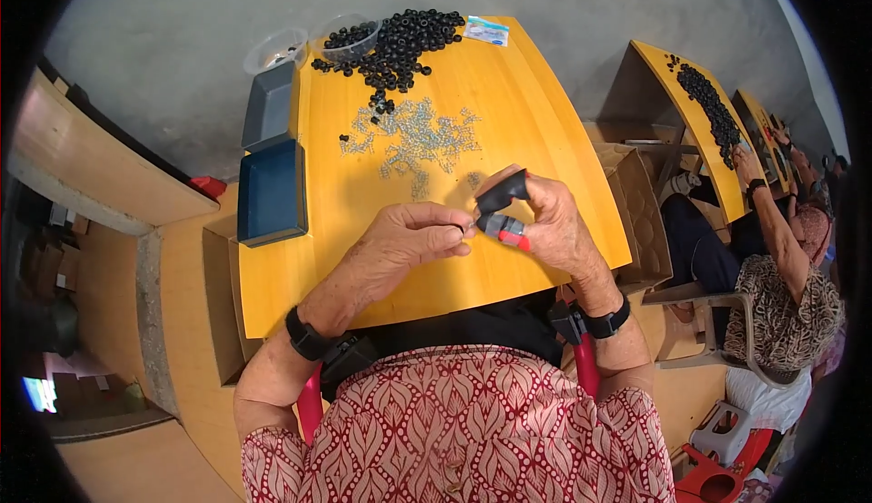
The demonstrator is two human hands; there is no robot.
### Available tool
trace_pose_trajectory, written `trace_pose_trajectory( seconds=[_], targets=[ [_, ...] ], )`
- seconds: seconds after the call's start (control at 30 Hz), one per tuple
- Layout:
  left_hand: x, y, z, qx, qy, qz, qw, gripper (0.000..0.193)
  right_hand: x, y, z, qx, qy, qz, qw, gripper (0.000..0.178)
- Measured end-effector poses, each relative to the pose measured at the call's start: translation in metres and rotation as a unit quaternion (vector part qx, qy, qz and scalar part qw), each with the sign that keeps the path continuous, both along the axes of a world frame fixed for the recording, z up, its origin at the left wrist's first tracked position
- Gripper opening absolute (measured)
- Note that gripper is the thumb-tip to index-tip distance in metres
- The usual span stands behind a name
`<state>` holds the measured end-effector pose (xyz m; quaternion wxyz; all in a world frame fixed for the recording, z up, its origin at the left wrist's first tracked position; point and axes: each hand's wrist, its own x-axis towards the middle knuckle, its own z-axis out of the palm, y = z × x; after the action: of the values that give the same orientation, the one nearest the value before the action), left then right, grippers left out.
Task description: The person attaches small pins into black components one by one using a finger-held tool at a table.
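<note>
Over the near part of the yellow table (545, 140), my hands meet at the fingertips. My left hand (409, 235) is closed in a pinch on a small black part (460, 228), mostly covered by the fingers. Black covers wrap a finger and the thumb of my right hand (556, 221), with grey and red tape round the thumb. Its fingertips are closed against the left ones; whatever they hold is too small to make out. Beyond the hands lie many small silvery metal pieces (427, 135). Farther back is a heap of black ring-like parts (404, 49).
Two open bins, one grey (271, 108) and one dark blue (272, 194), line the table's left edge. Clear plastic bowls (350, 40) and a small packet (487, 31) are at the back. A cardboard box (636, 212) stands right. Another person (781, 276) works at a table farther right.
</note>
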<state>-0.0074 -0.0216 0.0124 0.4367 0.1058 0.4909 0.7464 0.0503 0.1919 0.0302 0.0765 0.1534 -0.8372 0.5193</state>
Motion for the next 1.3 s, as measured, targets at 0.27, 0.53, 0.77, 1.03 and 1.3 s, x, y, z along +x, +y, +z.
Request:
trace_pose_trajectory(
  seconds=[0.27,0.53,0.77,1.03,1.3],
  targets=[
    [0.003,0.000,0.006,0.030,0.030,0.026,0.999,0.025,0.006,-0.006,0.008,-0.032,0.032,-0.070,0.997,0.016],
    [0.007,0.002,0.007,0.048,0.048,0.037,0.997,0.025,0.010,-0.010,0.010,0.011,0.123,-0.081,0.989,0.018],
    [0.009,0.007,0.006,0.052,0.077,0.062,0.994,0.024,0.012,-0.011,0.013,0.089,0.177,-0.072,0.978,0.022],
    [0.009,0.005,-0.002,0.025,0.095,0.065,0.993,0.025,0.015,-0.015,0.013,0.160,0.213,-0.075,0.961,0.023],
    [0.007,0.003,-0.006,0.082,-0.028,0.084,0.993,0.024,0.012,-0.019,0.012,0.142,0.205,-0.047,0.967,0.026]
  ],
)
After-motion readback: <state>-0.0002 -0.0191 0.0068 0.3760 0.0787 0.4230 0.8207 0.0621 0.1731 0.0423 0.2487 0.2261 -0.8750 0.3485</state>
